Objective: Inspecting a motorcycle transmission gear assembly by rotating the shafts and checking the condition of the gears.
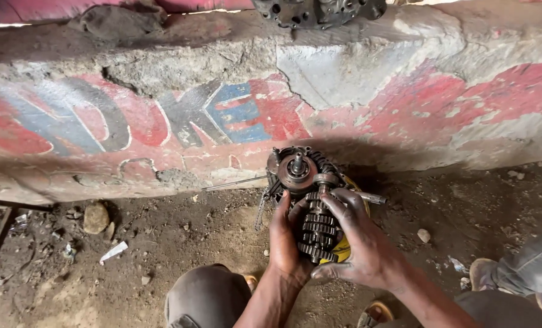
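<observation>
An open, greasy engine case half (301,173) lies on the dirt ground, showing a crank shaft end and a stack of transmission gears (317,228). My left hand (286,237) rests against the left side of the gear stack, fingers up along it. My right hand (359,240) is curled over the right side of the same gears, with the index finger reaching toward the small top gear. Both hands are oily. A yellow object (342,250) shows under the case between my hands. A steel shaft (371,197) sticks out to the right.
A cracked concrete wall (234,115) painted red, blue and grey stands right behind the case. Another engine part (316,11) sits on top of it. A thin rod (231,183) pokes left from the case. Stones (95,217) and litter lie at left. Another person's leg and shoe (514,273) are at right.
</observation>
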